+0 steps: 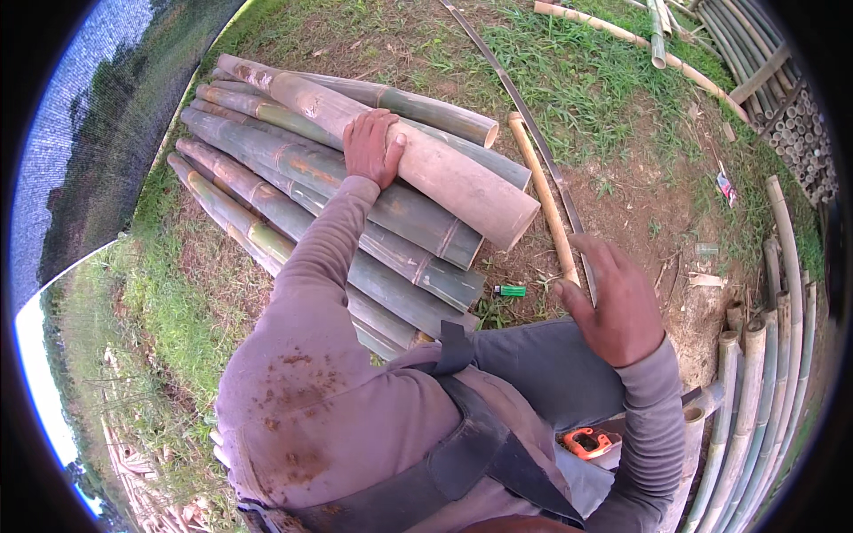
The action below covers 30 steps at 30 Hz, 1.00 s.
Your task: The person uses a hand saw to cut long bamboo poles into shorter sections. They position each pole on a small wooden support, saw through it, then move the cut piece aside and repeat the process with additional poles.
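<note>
Pale pole (466,185) lies on top of the pile (413,216), roughly lengthwise with the poles beneath, which probably bed it. Left hand (369,149) rests over its upper side, fingers close together, thumb set apart; likely steadies it against rolling. Right hand (622,302) is half-curled, thumb apart from the fingers, above the ends of stick (538,191) and dark strip (511,86); contact with either: cannot tell.

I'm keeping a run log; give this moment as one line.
Left hand: on thick pale bamboo; right hand: at thin stick, contact unclear; nearby: green lighter, bamboo pile
</note>
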Motion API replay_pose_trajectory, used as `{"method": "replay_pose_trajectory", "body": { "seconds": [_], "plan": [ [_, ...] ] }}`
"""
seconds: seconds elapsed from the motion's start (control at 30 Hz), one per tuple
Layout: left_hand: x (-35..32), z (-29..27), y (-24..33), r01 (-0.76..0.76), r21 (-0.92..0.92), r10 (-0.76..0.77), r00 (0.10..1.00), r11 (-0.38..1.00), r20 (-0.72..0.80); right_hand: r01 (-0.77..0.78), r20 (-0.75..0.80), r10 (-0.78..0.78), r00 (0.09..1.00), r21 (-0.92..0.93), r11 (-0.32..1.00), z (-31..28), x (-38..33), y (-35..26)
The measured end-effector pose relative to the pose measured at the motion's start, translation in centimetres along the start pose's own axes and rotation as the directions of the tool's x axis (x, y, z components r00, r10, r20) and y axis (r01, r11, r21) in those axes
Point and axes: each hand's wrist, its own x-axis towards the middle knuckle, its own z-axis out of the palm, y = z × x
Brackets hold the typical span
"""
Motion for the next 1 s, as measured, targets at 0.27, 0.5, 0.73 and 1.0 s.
{"method": "replay_pose_trajectory", "body": {
  "seconds": [0.27, 0.5, 0.73, 1.0],
  "plan": [
    [-5.8, -4.5, 0.3, -0.04, 0.069, 0.049, 0.99, 0.997, -0.131, 0.035, 0.207, 0.03, 0.978, -0.302, 0.953, 8.3, 6.0, -4.7],
    [4.9, -7.6, -7.0, 0.058, 0.275, -0.16, 0.917, 0.96, 0.365, 0.029, 0.173, 0.023, 0.985, -0.294, 0.955, 10.8, 4.2, -5.7],
    [3.8, -4.7, -8.7, 0.025, 0.352, -0.191, 0.874, 0.936, 0.447, 0.009, -0.028, -0.018, 0.999, -0.292, 0.956, 12.4, 2.0, -5.8],
    [-0.3, -5.6, -6.4, 0.157, 0.136, -0.178, 0.972, 0.978, 0.156, -0.009, -0.125, -0.051, 0.991, -0.437, 0.9, 14.5, -0.2, -4.7]
  ]
}}
